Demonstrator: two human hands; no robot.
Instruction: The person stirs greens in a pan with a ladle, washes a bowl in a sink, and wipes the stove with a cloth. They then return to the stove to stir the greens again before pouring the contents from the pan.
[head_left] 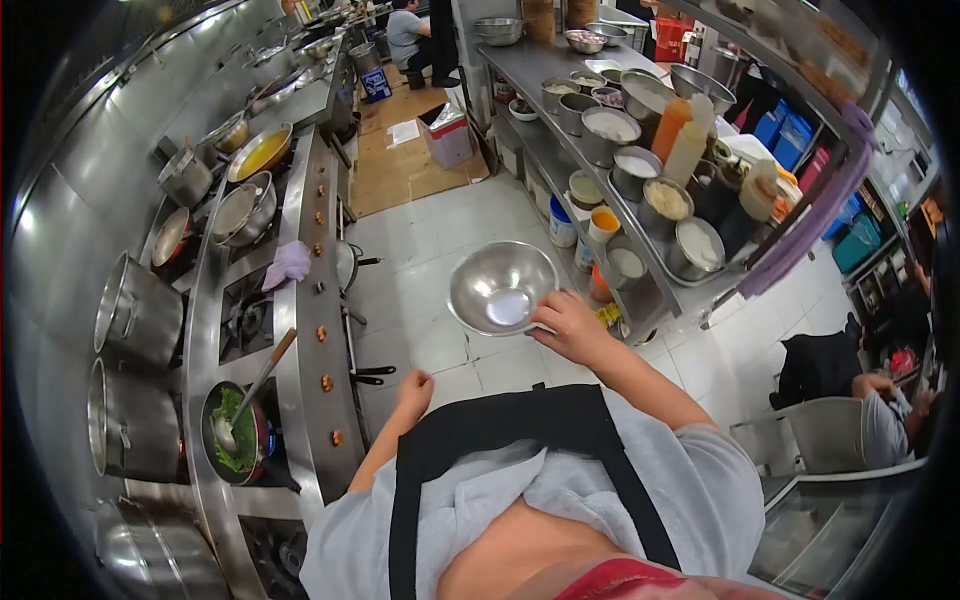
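Observation:
An empty steel bowl (502, 288) is held out over the tiled floor, its inside facing up. My right hand (572, 327) grips it by the right side of the rim. My left hand (415, 388) hangs near my body beside the stove front, its fingers curled in; nothing can be seen in them. On the stove to the left, a dark wok (232, 470) holds green leaves in liquid, with a wooden-handled ladle (268, 375) resting in it.
Tall pots (140, 310) line the stove's far left, and a purple cloth (288, 266) lies on its edge. A steel shelf (560, 150) on the right carries bowls and squeeze bottles (684, 150). People sit at the back (408, 35) and far right (880, 400).

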